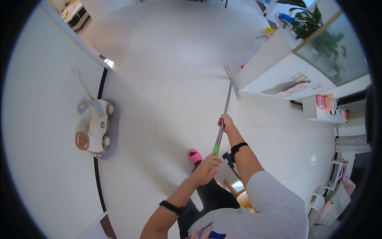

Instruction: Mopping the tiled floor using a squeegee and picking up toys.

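Note:
A long-handled floor mop or squeegee with a metal pole and a green grip slants across the view before me. Its narrow flat head rests on the pale tiled floor, close to the white cabinet's corner. My left hand is closed round the green grip at the pole's near end. Farther along, my right hand holds the metal part of the pole. Both forearms wear black straps, and a small black device with a cable hangs by the right one.
A large round pale table spans the far side. At the left wall stands a child's ride-on car. A white cabinet with a potted plant is at the right. A yellowish wooden stool or chair stands near my right side.

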The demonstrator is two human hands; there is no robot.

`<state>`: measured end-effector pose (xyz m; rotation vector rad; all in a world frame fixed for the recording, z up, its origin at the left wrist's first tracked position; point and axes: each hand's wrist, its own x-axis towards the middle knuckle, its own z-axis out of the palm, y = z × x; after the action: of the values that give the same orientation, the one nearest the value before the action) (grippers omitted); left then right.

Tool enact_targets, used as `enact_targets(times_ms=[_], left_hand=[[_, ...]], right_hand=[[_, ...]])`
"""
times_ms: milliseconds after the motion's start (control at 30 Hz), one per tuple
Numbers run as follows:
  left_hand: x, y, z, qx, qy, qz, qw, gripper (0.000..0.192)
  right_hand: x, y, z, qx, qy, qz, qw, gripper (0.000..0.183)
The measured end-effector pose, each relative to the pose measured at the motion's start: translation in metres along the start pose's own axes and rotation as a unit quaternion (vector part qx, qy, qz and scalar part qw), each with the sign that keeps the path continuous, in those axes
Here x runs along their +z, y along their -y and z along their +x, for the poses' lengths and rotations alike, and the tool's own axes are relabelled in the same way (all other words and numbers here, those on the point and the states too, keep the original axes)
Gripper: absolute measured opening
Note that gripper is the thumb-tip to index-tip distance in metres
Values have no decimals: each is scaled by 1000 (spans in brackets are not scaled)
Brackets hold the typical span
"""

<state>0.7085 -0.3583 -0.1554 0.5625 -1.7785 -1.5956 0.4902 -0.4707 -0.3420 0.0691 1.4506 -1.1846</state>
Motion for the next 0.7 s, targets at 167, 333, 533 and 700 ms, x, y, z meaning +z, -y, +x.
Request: enact_targets(times_ms=[167,333,533,700], left_hand=[[-22,36,7,-13,-83,-16,996,22],[-19,23,-52,-63,-253,-49,964,32],[65,-36,-169,-48,-453,49,889,40],[154,-142,-315,-122,-609,78,780,55]], right_hand=[[29,7,37,33,-9,-49,998,37],[89,-43,7,37,56,-212,975,37],[104,-174,-114,135,182,-407,885,71],[49,-310,-260,105,253,-588,761,77]])
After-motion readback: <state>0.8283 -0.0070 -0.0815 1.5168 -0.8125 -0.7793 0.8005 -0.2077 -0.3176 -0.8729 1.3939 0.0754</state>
